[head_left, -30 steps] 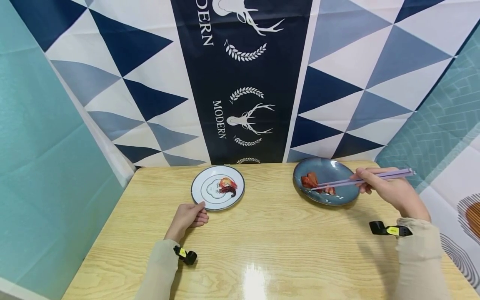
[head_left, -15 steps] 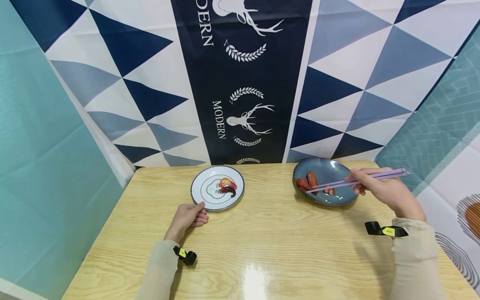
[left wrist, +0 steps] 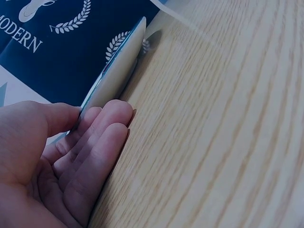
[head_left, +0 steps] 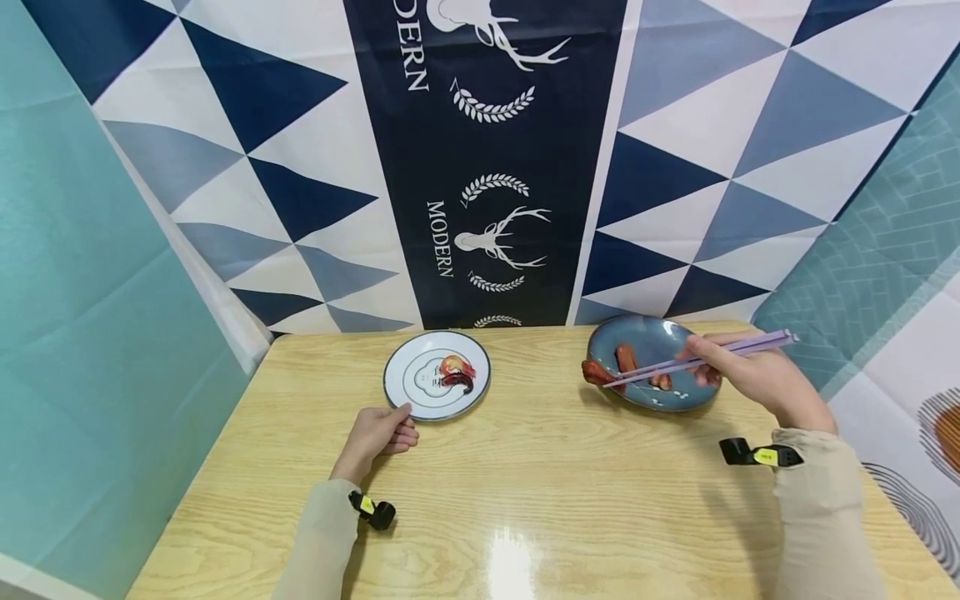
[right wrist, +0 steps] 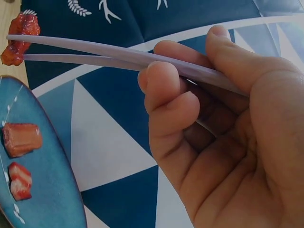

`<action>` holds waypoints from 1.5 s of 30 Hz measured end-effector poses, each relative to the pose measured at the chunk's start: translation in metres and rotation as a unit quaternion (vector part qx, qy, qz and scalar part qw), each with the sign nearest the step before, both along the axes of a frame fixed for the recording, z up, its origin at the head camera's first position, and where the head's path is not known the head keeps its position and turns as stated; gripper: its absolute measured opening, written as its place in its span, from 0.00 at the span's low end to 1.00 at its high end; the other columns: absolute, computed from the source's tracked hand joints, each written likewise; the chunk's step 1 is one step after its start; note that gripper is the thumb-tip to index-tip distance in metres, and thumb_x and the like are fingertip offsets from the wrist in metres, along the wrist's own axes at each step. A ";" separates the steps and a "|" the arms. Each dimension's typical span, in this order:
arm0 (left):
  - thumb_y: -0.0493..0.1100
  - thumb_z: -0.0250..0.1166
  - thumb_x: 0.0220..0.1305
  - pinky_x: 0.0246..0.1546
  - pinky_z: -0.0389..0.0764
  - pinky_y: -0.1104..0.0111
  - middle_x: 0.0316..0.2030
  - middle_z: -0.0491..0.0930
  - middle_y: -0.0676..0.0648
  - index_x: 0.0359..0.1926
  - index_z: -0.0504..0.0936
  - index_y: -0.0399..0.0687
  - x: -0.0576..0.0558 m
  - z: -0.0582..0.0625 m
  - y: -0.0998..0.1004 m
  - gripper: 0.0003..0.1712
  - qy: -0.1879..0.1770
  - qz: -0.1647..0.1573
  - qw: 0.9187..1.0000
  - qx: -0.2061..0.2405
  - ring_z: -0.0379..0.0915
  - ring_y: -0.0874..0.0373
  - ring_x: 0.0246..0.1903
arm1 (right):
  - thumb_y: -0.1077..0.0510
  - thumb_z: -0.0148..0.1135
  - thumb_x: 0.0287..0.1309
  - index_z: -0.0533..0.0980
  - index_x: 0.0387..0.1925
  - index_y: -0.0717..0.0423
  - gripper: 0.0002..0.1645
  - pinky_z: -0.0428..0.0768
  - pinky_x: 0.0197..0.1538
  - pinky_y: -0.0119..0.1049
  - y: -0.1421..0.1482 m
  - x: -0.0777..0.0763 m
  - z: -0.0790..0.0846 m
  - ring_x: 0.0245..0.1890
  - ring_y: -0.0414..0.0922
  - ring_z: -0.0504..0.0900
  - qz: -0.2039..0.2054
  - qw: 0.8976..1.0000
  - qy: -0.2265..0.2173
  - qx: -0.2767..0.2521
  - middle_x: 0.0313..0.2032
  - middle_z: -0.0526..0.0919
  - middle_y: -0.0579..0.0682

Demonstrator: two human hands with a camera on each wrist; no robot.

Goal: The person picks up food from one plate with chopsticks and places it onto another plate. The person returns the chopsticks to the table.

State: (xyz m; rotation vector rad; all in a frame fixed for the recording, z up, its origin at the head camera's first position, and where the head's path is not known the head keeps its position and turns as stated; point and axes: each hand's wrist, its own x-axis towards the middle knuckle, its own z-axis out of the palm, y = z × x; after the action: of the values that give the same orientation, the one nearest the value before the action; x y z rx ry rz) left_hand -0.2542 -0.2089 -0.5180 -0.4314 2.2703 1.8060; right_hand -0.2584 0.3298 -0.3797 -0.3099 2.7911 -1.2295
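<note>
A reddish glazed food piece is gripped between the tips of the lilac chopsticks, at the left rim of the blue plate; the chopsticks are held in the curled fingers of the right hand; on the blue plate a brownish-red chunk and a smaller reddish piece are left lying; well apart, the white plate is pinched at its near rim by the left hand, thumb above, fingers below; both plates are borne by the wooden table.
</note>
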 end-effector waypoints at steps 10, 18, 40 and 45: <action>0.54 0.62 0.75 0.30 0.89 0.71 0.27 0.87 0.45 0.37 0.86 0.35 0.000 0.000 0.000 0.24 0.005 0.001 1.000 0.000 0.85 0.62 0.24 | 0.42 0.51 0.79 0.85 0.49 0.62 0.28 0.82 0.33 0.34 -0.011 -0.006 -0.001 0.29 0.43 0.84 0.007 1.000 0.003 -0.030 0.29 0.87 0.50; 0.54 0.62 0.75 0.30 0.89 0.71 0.27 0.88 0.45 0.37 0.86 0.36 -0.001 0.000 0.000 0.23 -0.001 0.003 1.000 -0.002 0.85 0.61 0.24 | 0.44 0.53 0.78 0.86 0.46 0.60 0.26 0.83 0.33 0.34 -0.018 -0.004 -0.001 0.29 0.44 0.84 0.018 0.998 0.025 -0.047 0.29 0.87 0.50; 0.54 0.61 0.76 0.30 0.90 0.70 0.27 0.88 0.45 0.37 0.85 0.35 0.002 0.001 0.000 0.23 0.001 0.000 1.000 0.003 0.85 0.61 0.24 | 0.48 0.50 0.80 0.84 0.44 0.66 0.26 0.84 0.32 0.36 -0.035 -0.011 -0.005 0.27 0.45 0.84 0.090 0.991 0.005 -0.099 0.29 0.88 0.51; 0.53 0.62 0.75 0.29 0.89 0.70 0.27 0.88 0.45 0.37 0.85 0.35 0.002 0.001 -0.001 0.23 0.000 0.003 1.000 0.006 0.85 0.61 0.24 | 0.48 0.50 0.80 0.84 0.42 0.65 0.25 0.83 0.30 0.37 -0.041 -0.013 -0.006 0.25 0.47 0.82 0.093 0.991 0.008 -0.099 0.26 0.86 0.52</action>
State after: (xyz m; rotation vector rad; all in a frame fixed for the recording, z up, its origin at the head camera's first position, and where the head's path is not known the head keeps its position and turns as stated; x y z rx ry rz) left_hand -0.2518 -0.2095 -0.5172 -0.4368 2.2599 1.8209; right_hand -0.2715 0.2885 -0.3853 -0.5803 2.5844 -1.4647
